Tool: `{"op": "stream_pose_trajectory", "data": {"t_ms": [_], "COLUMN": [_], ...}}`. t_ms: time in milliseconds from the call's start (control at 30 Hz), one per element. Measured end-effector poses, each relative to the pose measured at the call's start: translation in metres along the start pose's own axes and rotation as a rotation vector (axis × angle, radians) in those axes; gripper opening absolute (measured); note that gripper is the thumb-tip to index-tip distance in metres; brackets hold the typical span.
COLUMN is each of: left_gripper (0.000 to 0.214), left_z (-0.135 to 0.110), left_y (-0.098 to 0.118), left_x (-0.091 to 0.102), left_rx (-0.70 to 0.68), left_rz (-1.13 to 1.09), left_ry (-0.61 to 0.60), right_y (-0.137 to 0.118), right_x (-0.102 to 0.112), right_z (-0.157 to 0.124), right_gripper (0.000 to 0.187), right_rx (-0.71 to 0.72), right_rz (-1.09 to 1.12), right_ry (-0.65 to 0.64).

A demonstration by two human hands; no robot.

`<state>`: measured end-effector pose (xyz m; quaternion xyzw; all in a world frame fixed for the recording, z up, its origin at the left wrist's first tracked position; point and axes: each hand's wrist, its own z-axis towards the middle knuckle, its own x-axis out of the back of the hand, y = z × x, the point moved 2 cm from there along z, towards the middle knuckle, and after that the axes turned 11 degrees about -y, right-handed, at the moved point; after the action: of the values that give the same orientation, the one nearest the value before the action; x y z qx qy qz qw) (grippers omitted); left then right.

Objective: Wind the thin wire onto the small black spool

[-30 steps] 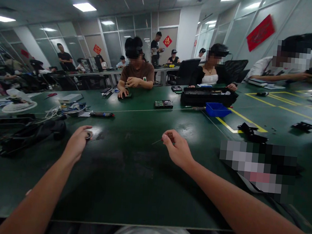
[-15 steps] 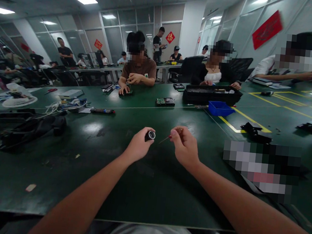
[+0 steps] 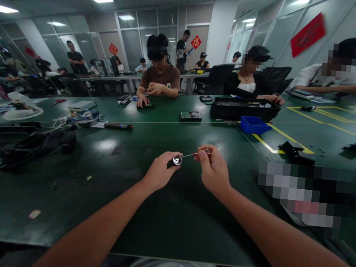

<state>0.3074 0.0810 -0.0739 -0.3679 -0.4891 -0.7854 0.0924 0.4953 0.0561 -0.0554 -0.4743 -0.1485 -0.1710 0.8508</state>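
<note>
Head view: the left hand [image 3: 161,171] is closed around a small round black part with a silvery ring-shaped end [image 3: 177,160], held above the dark green tabletop [image 3: 156,232], its ringed end facing the wearer. The right hand [image 3: 214,170] grips a screwdriver with a translucent reddish handle [image 3: 202,153] and a thin metal shaft, the handle between thumb and fingers. The shaft points left to the upper edge of the ringed end; whether the tip touches it or passes behind cannot be told. The round part thus lies between the two hands, in the left fingers.

Beyond the hands lie a dark cylindrical tool with a red tip [image 3: 118,126], to the left, and a flat rectangular green-and-black circuit unit [image 3: 191,116]. Farther right, an open blue plastic tray [image 3: 254,126] stands before a long black open box [image 3: 244,114]. Across the table, a person in a brown shirt [image 3: 167,80] bends over the surface.
</note>
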Motion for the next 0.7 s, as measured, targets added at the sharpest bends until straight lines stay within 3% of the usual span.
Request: {"op": "stream_pose_trajectory", "data": {"t_ms": [300, 700], "left_gripper": [0.044, 0.044], "left_z": [0.0003, 0.0006], "left_y": [-0.0041, -0.0075], "left_x": [0.0008, 0.0045], "left_rx": [0.059, 0.008], "left_rz": [0.027, 0.032], "left_ry": [0.047, 0.057], "right_y": [0.0052, 0.0073], "right_x": [0.0009, 0.0011], "right_z": [0.0037, 0.0037], "right_gripper": [0.019, 0.019], "right_rx": [-0.017, -0.036], "right_rz": [0.051, -0.035], "right_ry": [-0.019, -0.006]}}
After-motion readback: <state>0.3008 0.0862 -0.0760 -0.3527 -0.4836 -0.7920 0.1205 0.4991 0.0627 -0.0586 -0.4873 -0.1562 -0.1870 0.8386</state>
